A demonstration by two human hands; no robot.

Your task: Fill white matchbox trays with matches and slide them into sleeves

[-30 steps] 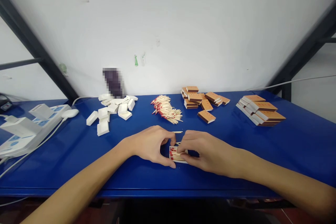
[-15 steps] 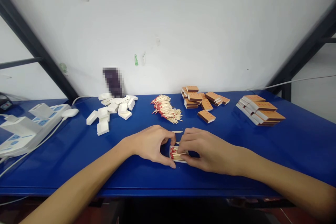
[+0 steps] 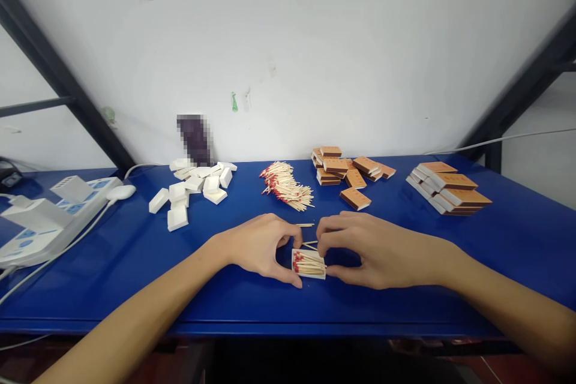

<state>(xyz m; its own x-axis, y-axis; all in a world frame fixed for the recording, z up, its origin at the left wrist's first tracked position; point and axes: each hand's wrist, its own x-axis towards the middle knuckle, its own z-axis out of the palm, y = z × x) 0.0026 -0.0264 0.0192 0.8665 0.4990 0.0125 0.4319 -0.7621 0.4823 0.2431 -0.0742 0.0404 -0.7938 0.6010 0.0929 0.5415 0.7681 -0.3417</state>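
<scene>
A small white tray (image 3: 309, 264) filled with red-tipped matches lies on the blue table between my hands. My left hand (image 3: 265, 249) is at its left side, thumb and forefinger curved apart at the tray's left corners. To the right, my right hand (image 3: 369, 249) has its thumb and fingers spread, with the thumb tip close to the tray's right end and nothing between the fingers. Some loose matches (image 3: 305, 225) lie behind the tray. Farther back is a large heap of matches (image 3: 285, 185).
White empty trays (image 3: 179, 195) are piled at the back left, near a power strip (image 3: 72, 216) with cables. Orange matchboxes (image 3: 335, 166) lie behind on the right, and more are stacked (image 3: 454, 189) farther right. The table's front edge (image 3: 270, 329) runs below my hands.
My right hand has drawn back to the right off the matches, and its fingers have opened. More of the tray's contents now shows. My left hand has barely moved.
</scene>
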